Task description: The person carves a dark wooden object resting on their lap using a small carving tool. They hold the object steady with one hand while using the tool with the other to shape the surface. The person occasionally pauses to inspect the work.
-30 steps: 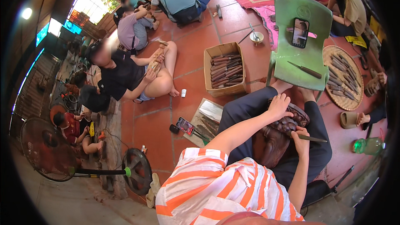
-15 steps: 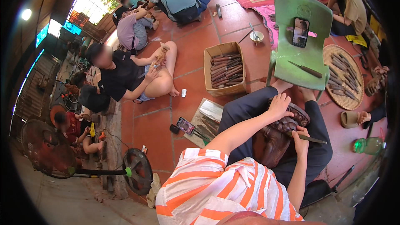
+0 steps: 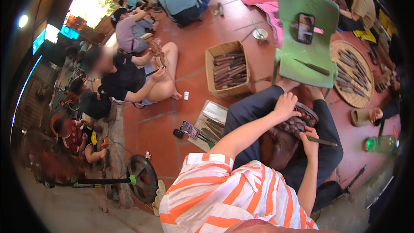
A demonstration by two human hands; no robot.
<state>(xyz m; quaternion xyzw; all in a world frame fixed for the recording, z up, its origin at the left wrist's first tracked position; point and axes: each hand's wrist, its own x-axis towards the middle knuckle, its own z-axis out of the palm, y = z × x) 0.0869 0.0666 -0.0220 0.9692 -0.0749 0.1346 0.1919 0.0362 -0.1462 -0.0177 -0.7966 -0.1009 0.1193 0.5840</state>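
Observation:
A dark brown wood carving [image 3: 282,140] with rounded, knobbly relief lies across my lap between my legs. My left hand [image 3: 286,107] rests on its far upper part, fingers curled over the edge. Close to it, on the near right side of the relief, my right hand [image 3: 309,140] grips a slim carving tool [image 3: 324,142]. The tool's tapered end sticks out to the right of my fist, while its other end is hidden by my fingers and the wood.
Ahead stands a green plastic chair [image 3: 304,60] bearing a phone [image 3: 305,28] and a knife [image 3: 312,66]. A cardboard box [image 3: 228,90] and a round woven tray [image 3: 360,101] hold many wooden-handled tools. Left, a person [image 3: 125,75] sits carving; a fan [image 3: 142,177] stands nearer.
The view has shifted slightly. The carving appears turned a little in my lap, with both hands still on their places. The person at left has moved their hands and workpiece.

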